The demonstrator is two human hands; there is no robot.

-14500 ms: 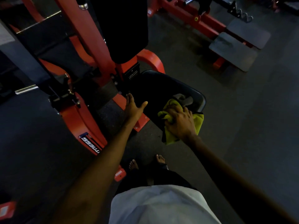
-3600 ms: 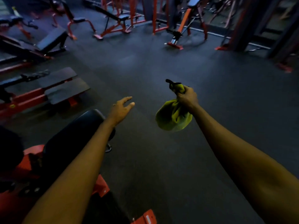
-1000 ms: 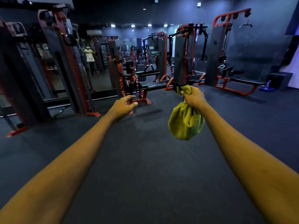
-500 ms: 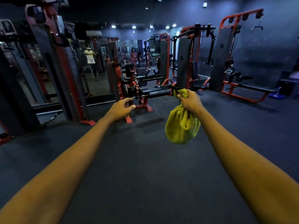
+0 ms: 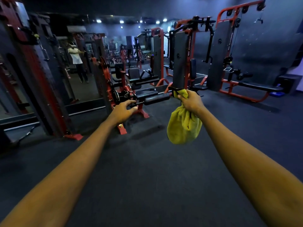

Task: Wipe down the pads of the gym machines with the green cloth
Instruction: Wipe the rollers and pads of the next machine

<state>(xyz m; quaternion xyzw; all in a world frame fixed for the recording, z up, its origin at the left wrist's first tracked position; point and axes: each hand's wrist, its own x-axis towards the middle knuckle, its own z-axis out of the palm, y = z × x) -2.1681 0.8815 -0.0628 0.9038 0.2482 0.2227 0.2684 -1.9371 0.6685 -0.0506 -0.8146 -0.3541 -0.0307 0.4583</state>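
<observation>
Gripping the cloth [image 5: 183, 128] by its gathered top, the right hand [image 5: 191, 102] lets the rest hang below the fist as a loose pouch, well above the floor [image 5: 147, 177]. Fingers and thumb are curled tight round the bunched neck, and a dark edge pokes out above them. Held so, the cloth looks carried rather than ready to wipe, since no flat face is offered to any pad.

The left hand [image 5: 123, 111] reaches forward at about the same height. It is empty, with the fingers loosely curled and slightly apart. In the picture it overlaps the bar of the roller pad [image 5: 155, 99], but whether it touches cannot be told; the machine [image 5: 144, 114] seems farther off.

That red machine stands straight ahead, with a seat pad [image 5: 133, 74] behind the roller. A long bench [image 5: 260, 87] lies to the right under a cable tower, and a mirror [image 5: 78, 76] on the left shows the person reflected. Only bare floor lies between the person and the roller, probably the next pad. The cloth would need opening out first.
</observation>
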